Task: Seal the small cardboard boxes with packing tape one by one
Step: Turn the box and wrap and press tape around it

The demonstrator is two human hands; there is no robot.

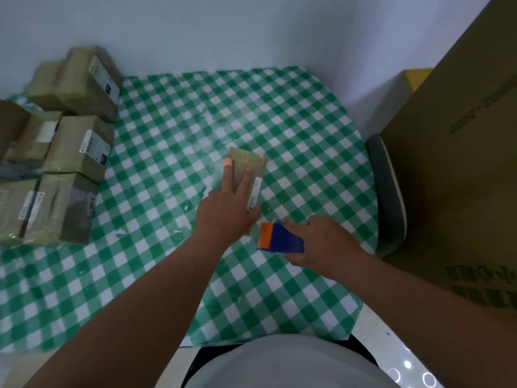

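Table covered with a green-and-white checked cloth [173, 152], set against a pale wall [195, 29].

Small cardboard box [249, 166] lies flat near the middle of the cloth, brown, with a glossy strip of tape along its top and a white label [254, 193] on its right edge.

Left hand [223, 211] lies on the box from the near side, fingers straight and spread, palm down, pressing. One fingertip wears a pale orange bandage [228, 163] and reaches the box's far left corner. Thumb points toward the right hand.

Right hand [321, 242] sits just right of and nearer than the box, fingers curled around a tape dispenser [279, 238], which is blue with an orange front edge. The orange edge faces the near end of the box, close beside the left thumb. Whether it touches the box: cannot tell, view is blurred there.

Left edge of table: stack of similar boxes [75, 147], taped, with white labels, piled in two or more layers.

Right side: large brown carton [453, 163] with dark printing, standing beside the table. A grey chair seat [387, 191] shows between it and the cloth.

Bottom of view: person's pale shirt [279, 365].
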